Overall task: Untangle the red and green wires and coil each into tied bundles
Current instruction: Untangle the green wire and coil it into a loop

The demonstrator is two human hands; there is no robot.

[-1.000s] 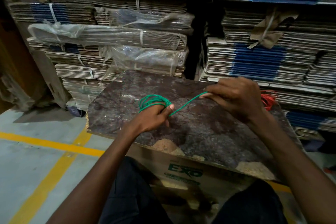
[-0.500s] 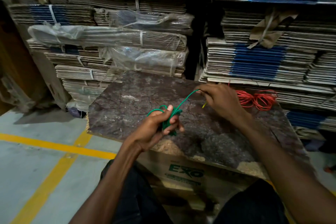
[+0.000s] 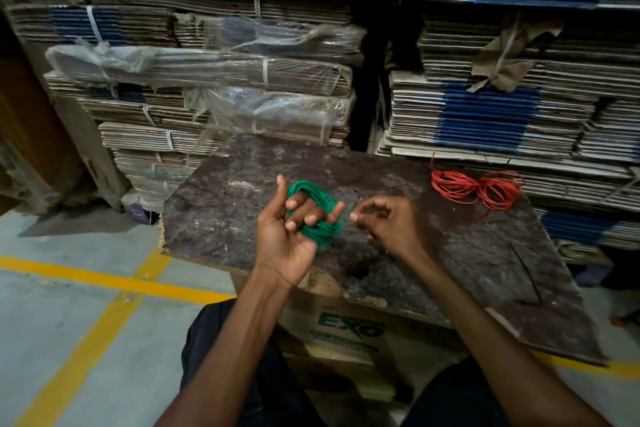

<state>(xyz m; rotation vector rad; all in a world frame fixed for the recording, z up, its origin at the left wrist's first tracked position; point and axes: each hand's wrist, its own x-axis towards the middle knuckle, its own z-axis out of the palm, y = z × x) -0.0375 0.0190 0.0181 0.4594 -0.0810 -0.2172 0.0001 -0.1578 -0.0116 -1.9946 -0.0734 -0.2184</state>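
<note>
Roughly halfway: red wire (image 3: pixel 476 186) lying coiled, cinched mid-bundle, far right on desk (image 3: pixel 221 218). Left hand (image 3: pixel 291 229) fingers curling through green wire (image 3: pixel 317 215) coil; right hand (image 3: pixel 384 222) fingers pinching free end. Green tie-off remaining.

A worn dark board (image 3: pixel 433 246), chipped pale along its near edge, is laid across a cardboard box (image 3: pixel 346 326) printed with green lettering. From nine through twelve to three o'clock the view is closed off by stacks of flattened cardboard (image 3: pixel 485 121), some banded blue, some strapped with white ties, several wrapped in clear plastic sheeting (image 3: pixel 270 111). A grey concrete floor (image 3: pixel 69 305) is seen at seven o'clock, crossed by yellow painted lines (image 3: pixel 114 282). The light is dim.
</note>
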